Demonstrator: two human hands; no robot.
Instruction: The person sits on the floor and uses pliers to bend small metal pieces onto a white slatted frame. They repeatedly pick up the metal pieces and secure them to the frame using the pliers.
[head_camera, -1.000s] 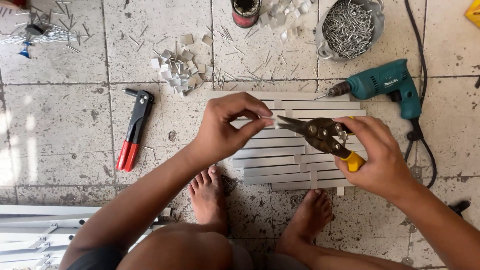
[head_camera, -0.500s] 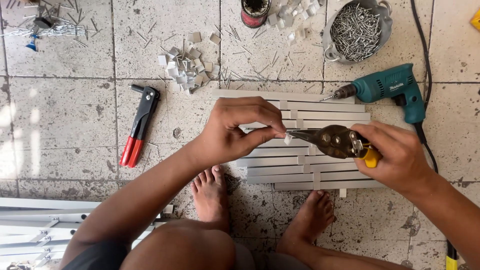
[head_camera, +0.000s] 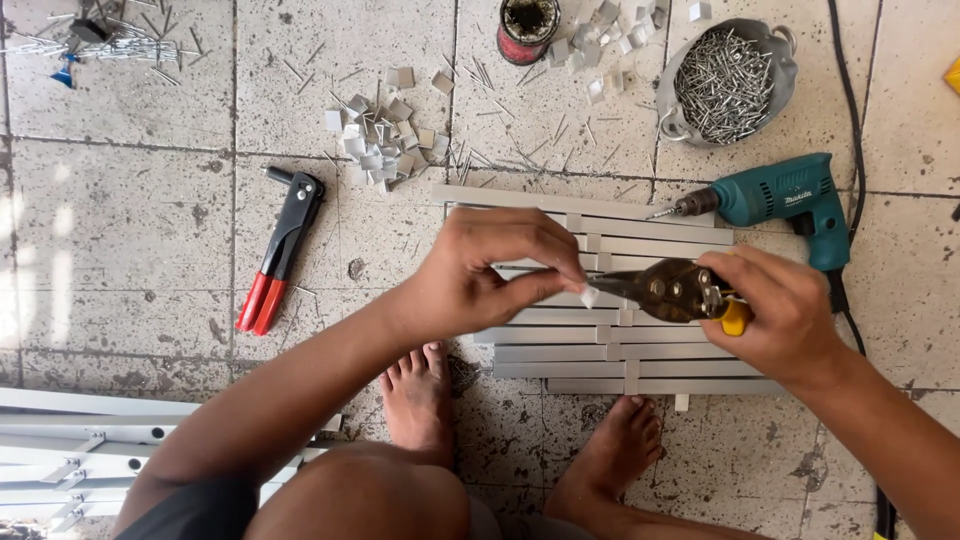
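My left hand (head_camera: 490, 272) pinches a small white metal strip (head_camera: 588, 294) between thumb and fingers. My right hand (head_camera: 785, 315) grips yellow-handled tin snips (head_camera: 668, 290), whose blades meet the strip's end. Both hands hover over a slatted panel of white metal strips (head_camera: 620, 345) lying on the tiled floor. My bare feet (head_camera: 420, 400) rest just below the panel.
A red-handled rivet tool (head_camera: 280, 250) lies left of the panel. A teal power drill (head_camera: 775, 195) lies at its upper right, cord trailing down. A metal bowl of rivets (head_camera: 725, 80), a dark can (head_camera: 527, 28), cut white pieces (head_camera: 380, 140) and white frames (head_camera: 80, 450) surround me.
The snips have closed in on the strip held in my left hand, and both hands shifted slightly right and down over the panel.
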